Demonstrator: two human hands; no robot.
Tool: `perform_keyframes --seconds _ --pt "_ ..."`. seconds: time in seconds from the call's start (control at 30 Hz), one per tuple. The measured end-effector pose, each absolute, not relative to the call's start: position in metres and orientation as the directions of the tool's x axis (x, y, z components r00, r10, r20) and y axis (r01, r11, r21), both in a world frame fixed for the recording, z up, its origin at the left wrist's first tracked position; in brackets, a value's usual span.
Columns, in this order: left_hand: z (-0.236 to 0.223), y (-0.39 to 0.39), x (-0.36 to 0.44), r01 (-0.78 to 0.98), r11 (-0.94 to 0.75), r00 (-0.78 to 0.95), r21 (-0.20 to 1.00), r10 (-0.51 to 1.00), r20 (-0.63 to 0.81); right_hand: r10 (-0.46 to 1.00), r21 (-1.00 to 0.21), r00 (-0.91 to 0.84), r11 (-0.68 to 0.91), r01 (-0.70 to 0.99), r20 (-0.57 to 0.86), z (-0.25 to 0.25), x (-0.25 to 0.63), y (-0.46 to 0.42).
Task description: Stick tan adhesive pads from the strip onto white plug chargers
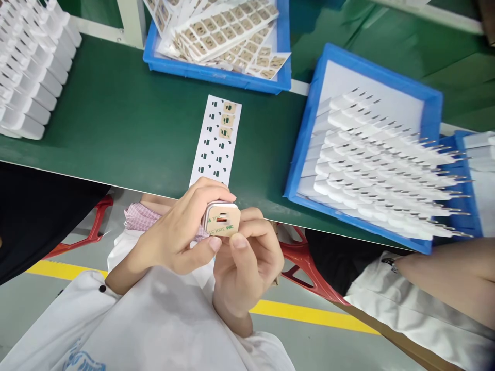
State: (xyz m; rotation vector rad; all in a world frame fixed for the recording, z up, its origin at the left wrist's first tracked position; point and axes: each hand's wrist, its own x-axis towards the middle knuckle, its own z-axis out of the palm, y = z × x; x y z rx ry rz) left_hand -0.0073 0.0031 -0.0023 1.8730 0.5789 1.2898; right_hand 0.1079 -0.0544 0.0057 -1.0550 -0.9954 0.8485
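Note:
My left hand (181,226) grips a small white plastic part (204,219) between thumb and fingers, just in front of the table edge. A tan adhesive pad (222,220) with green 3M lettering and a slot in its middle covers the end facing me. At the pad's lower right edge, the thumb and fingers of my right hand (251,252) are pinched together. Beyond my hands lies a white sticker sheet (207,149) with punched shapes; several tan pads remain near its far end. My left fingers hide the sheet's near end.
A blue tray (216,77) at the back holds stacked sticker sheets (228,31). At right, another blue tray (328,56) holds rows of white parts with metal pins (371,165). White parts (31,77) stand at far left on the green table (116,113). A co-worker's arm (452,273) is at right.

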Motion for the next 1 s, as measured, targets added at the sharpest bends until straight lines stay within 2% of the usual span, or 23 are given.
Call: perform_keyframes --seconds 0.47,0.53,0.67,0.73,0.93,1.0 --pt "-0.002 0.004 -0.009 -0.002 -0.577 0.399 0.817 0.749 0.529 0.912 -0.956 0.332 0.282 -0.083 0.240 0.004 0.107 -0.052" --pt "-0.003 0.003 -0.008 0.002 -0.582 0.383 0.813 0.751 0.537 0.902 -0.957 0.337 0.289 -0.008 0.270 0.005 0.107 -0.052" --pt "-0.008 0.003 -0.006 0.031 -0.593 0.327 0.805 0.767 0.552 0.846 -0.896 0.340 0.306 0.321 0.411 0.008 0.109 -0.049" --pt "-0.010 0.003 -0.005 0.043 -0.594 0.310 0.803 0.772 0.554 0.848 -0.864 0.303 0.297 0.406 0.434 0.008 0.112 -0.047" --pt "-0.011 0.002 0.002 -0.062 -0.501 0.285 0.863 0.820 0.496 0.939 -0.952 0.222 0.214 0.219 0.263 -0.004 0.121 -0.043" --pt "-0.013 0.001 0.005 -0.119 -0.454 0.299 0.883 0.831 0.468 0.954 -0.957 0.202 0.174 0.233 0.222 -0.008 0.121 -0.041"
